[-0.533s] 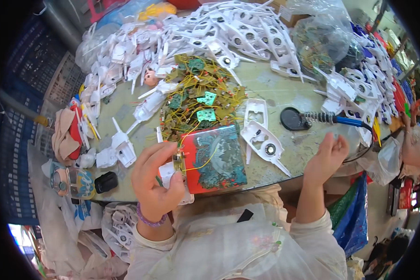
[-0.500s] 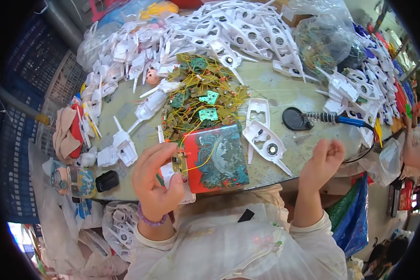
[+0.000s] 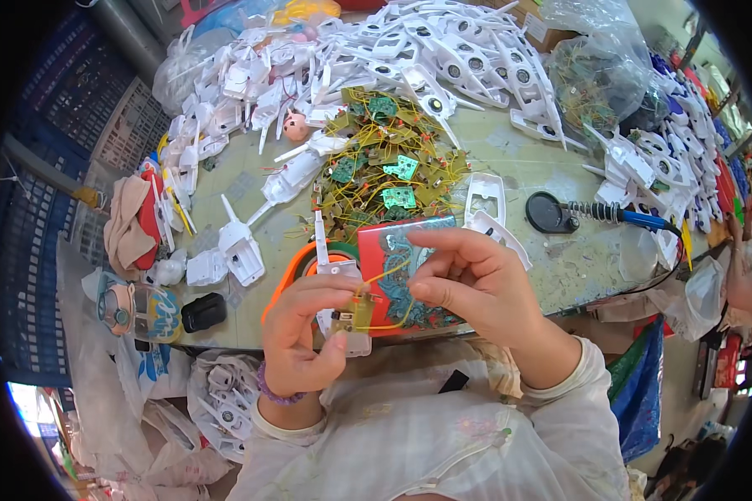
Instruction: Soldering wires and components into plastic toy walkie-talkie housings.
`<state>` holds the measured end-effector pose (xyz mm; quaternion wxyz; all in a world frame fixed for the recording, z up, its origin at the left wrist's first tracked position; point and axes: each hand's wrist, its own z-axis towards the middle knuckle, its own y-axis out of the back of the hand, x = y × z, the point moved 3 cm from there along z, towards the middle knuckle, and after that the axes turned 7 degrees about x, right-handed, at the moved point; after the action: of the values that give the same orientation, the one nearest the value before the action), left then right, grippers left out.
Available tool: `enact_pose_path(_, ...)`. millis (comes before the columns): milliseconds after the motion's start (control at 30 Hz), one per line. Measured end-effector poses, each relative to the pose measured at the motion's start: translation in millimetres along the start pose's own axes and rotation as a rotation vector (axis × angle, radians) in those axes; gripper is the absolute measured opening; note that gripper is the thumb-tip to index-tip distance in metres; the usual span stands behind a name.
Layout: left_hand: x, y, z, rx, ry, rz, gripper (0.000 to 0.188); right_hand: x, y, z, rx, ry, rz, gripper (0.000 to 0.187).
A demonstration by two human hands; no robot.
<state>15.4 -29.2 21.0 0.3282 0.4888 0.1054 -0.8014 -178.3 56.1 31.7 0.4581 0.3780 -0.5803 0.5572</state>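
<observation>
A green surface (image 3: 510, 159) bears a tall pile of white plastic shells (image 3: 443, 50) along its far side, with a heap of circuit boards and yellow wires (image 3: 372, 150) down its middle. A red block (image 3: 393, 238) lies by the near edge. Over it, the person's right hand (image 3: 493, 288), well apart half a second ago, has swung in beside the left hand (image 3: 301, 334), apparently bringing both to one piece. Its thumb and forefinger curve toward each other; whether they grip anything cannot be told. A soldering iron (image 3: 643, 220) rests in its stand (image 3: 547, 213) off to the right, while the right hand hides part of a white frame (image 3: 486, 179). An orange ring (image 3: 282, 288) shows behind the left hand, whose thumb and fingers pinch and partly cover a small circuit board (image 3: 361, 313) over a white casing (image 3: 342, 269). A thin yellow wire (image 3: 390, 271) loops from it toward the right fingertips.
</observation>
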Motion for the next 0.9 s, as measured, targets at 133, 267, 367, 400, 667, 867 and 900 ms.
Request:
enact_pose_path(133,-4.2,-0.8,1.9,0.061,-0.004,0.111,0.041,11.6,-5.2,6.5,0.091,0.138,-0.202,0.017)
enact_pose_path(267,-1.7,-1.1,0.3,0.023,0.005,0.054,0.042,3.5,-4.9,3.1,-0.008,0.295,-0.318,0.013)
enact_pose_path(367,3.2,0.8,-4.1,-0.036,-0.037,-0.074,0.042,-5.9,-1.0,-4.6,-0.078,0.299,-0.444,0.019)
enact_pose_path(400,6.5,1.0,-4.0,-0.137,0.041,0.01,0.043,-7.0,-0.8,-6.7,-0.087,0.296,-0.445,0.019)
enact_pose_path(667,-27.7,-18.5,10.6,0.059,-0.02,0.678,0.033,-8.1,-30.1,-20.3,0.196,0.943,-0.808,0.026)
enact_pose_path(867,-16.4,-26.4,8.2,0.11,0.035,0.701,0.025,-11.2,-14.2,-34.3,0.031,0.88,-0.871,0.022)
enact_pose_path(900,-18.1,-26.0,6.6,0.079,0.025,0.732,0.024,-8.6,-7.8,-37.6,-0.058,0.861,-0.916,0.02)
